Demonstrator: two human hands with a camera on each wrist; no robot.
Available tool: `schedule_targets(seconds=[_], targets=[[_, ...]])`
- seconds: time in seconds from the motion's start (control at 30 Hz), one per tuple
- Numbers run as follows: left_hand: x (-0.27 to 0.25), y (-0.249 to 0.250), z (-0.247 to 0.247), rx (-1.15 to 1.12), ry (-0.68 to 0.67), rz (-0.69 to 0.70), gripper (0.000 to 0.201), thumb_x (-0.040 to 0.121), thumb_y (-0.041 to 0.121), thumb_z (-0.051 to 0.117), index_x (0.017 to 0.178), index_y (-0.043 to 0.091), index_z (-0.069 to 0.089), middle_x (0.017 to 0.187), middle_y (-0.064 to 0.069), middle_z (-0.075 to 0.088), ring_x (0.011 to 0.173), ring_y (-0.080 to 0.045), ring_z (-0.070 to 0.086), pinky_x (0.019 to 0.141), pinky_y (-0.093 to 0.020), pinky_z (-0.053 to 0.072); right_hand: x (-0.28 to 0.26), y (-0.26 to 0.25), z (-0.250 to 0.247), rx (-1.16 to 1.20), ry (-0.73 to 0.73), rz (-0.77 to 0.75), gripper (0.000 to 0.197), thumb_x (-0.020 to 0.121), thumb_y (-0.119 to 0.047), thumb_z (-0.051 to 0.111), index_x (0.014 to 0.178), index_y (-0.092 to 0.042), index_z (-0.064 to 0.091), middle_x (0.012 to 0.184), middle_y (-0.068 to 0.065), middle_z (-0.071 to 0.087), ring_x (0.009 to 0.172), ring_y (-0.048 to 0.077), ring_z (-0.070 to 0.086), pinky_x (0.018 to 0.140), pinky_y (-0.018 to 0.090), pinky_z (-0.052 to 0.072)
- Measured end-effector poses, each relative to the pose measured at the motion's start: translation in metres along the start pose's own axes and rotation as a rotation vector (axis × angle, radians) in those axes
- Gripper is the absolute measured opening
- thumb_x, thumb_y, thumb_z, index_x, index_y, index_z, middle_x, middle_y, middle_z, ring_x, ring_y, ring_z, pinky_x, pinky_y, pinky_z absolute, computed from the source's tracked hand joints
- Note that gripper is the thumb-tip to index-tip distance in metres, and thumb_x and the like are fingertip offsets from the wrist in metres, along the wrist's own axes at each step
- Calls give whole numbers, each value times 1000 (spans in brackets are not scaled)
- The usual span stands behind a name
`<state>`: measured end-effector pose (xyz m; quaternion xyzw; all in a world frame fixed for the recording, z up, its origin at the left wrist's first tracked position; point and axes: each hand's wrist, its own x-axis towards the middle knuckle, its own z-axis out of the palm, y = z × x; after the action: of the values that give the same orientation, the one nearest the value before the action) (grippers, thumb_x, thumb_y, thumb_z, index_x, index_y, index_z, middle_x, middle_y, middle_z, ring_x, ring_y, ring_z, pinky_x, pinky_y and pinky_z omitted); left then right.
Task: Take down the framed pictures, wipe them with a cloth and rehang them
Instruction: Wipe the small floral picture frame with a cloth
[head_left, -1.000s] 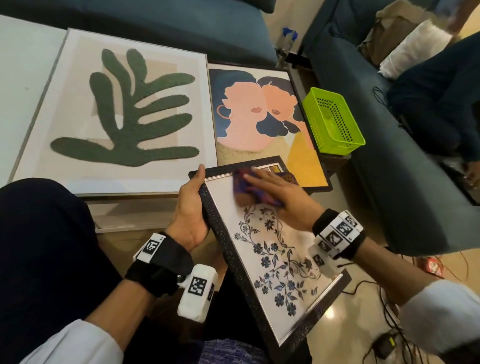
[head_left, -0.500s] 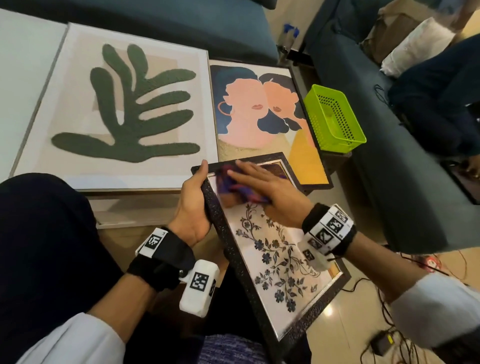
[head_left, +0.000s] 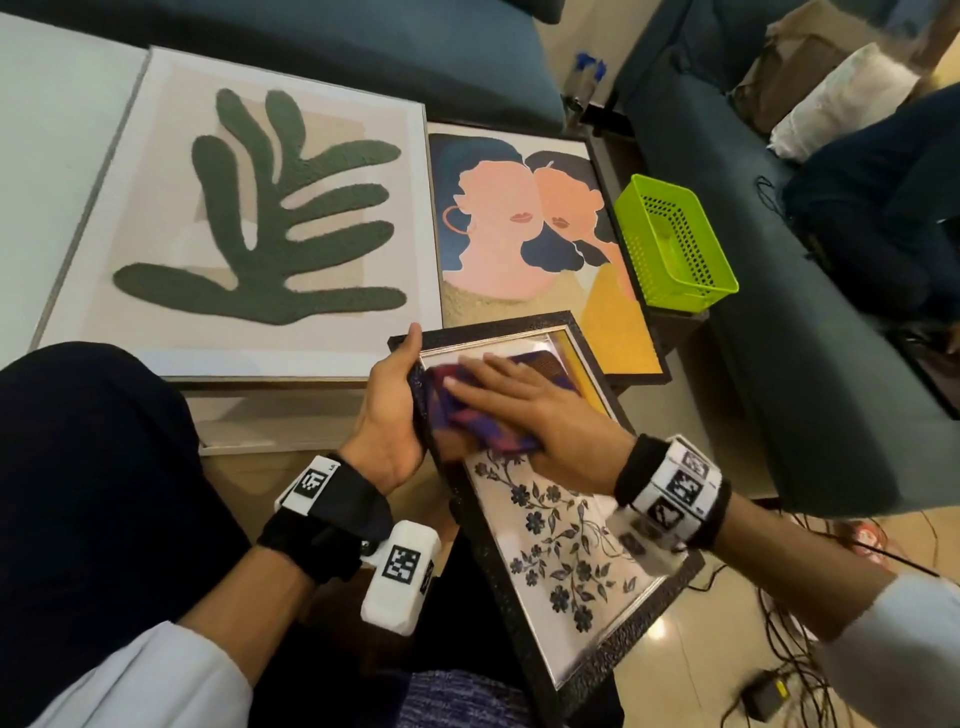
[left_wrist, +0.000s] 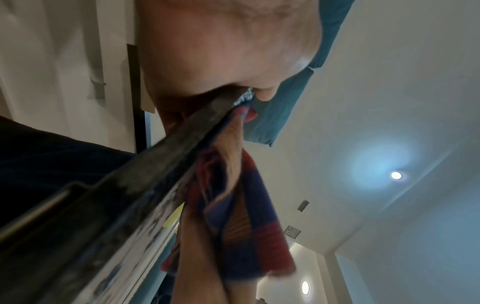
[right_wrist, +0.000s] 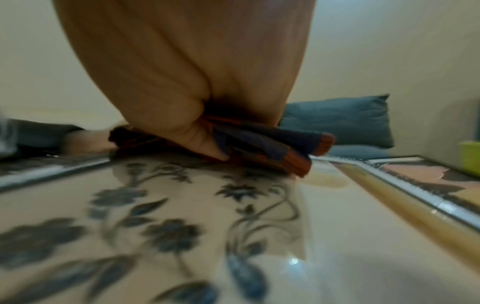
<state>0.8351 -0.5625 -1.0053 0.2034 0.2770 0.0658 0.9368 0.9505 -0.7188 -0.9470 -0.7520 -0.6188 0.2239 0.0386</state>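
Lime green basket (head_left: 675, 244) sits by a dark blue sofa (head_left: 810, 332); cables and a charger (head_left: 763, 699) lie on the floor.

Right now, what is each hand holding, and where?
Left hand grips the floral picture frame by its left edge, near the top corner. Right hand presses the cloth flat on its glass.

- Dark teal sofa (head_left: 810, 291) along the right, white cushion (head_left: 836, 104) on its seat.
- Glossy beige floor (head_left: 691, 654) below, tangled black cables (head_left: 789, 670) across it.
- White ceiling (left_wrist: 389, 102) with round recessed lights (left_wrist: 396, 175).
- Pale cream walls (right_wrist: 389, 51).
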Motion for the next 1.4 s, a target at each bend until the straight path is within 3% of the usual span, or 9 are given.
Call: schedule_targets(seconds=[0.1, 0.23, 0.37, 0.53, 0.73, 0.87, 1.0, 1.23, 1.4], targets=[[1, -2, -2, 5, 4, 3, 65, 109, 55, 42, 142, 4, 63, 138, -22, 68, 126, -39, 67, 114, -58, 48, -6, 6, 1, 4, 0, -26, 103, 83, 8, 63, 158, -44, 15, 168, -16, 6, 155, 7, -3, 127, 43, 6], [0, -1, 8, 58, 6, 55, 61, 112, 50, 38, 140, 4, 65, 131, -21, 72, 125, -39, 68, 102, -50, 57, 0, 25, -9, 79, 114, 177, 104, 77, 13, 56, 160, -37, 18, 169, -10, 5, 156, 10, -1, 126, 46, 14], [2, -1, 2, 99, 31, 34, 63, 109, 55, 43, 136, 2, 67, 128, -21, 74, 119, -38, 72, 104, -54, 56, 2, -10, 2, 33, 16, 42, 102, 82, 7, 60, 161, -36, 12, 169, -10, 0, 155, 9, -9, 127, 40, 2], [6, -3, -4, 64, 19, 38, 64, 111, 52, 40, 145, 2, 60, 136, -23, 69, 126, -40, 68, 114, -55, 48, -20, -11, 7, 4, -54, -19, 94, 89, -5, 65, 160, -37, 14, 169, -11, 4, 155, 8, -7, 127, 50, 9], [3, -4, 2, 118, 39, 56, 63, 112, 53, 35, 140, 5, 64, 129, -20, 74, 118, -36, 72, 100, -47, 55, -73, -16, 19, -38, -167, -50, 97, 89, -14, 70, 160, -40, 9, 169, -13, -1, 155, 8, -10, 126, 51, 8], [2, -5, 2, 131, 58, 77, 62, 112, 51, 36, 142, 4, 63, 128, -21, 74, 119, -37, 71, 100, -46, 55, -104, -25, 35, -70, -207, -37, 99, 91, -19, 70, 159, -43, 3, 169, -14, -6, 155, 10, -13, 126, 52, 6], [1, -6, 3, 142, 45, 88, 58, 112, 50, 36, 138, 7, 66, 126, -19, 75, 113, -34, 75, 89, -41, 59, -134, -38, 48, -37, -205, 3, 90, 95, -30, 65, 159, -45, 3, 168, -17, -8, 155, 11, -12, 126, 52, 2], [-1, -7, 4, 143, 67, 114, 58, 111, 48, 40, 146, 6, 62, 131, -19, 73, 119, -35, 72, 97, -43, 58, -181, -53, 69, -49, -192, 53, 97, 93, -18, 70, 159, -44, 5, 168, -16, -6, 156, 14, -10, 124, 56, 10], [-17, -20, 7, 125, 49, 95, 45, 105, 31, 53, 141, 7, 65, 127, -16, 75, 117, -35, 72, 103, -46, 56, -188, -61, 77, -10, -151, 68, 86, 98, -25, 64, 160, -42, 8, 169, -14, -4, 156, 15, -8, 124, 58, 11]])
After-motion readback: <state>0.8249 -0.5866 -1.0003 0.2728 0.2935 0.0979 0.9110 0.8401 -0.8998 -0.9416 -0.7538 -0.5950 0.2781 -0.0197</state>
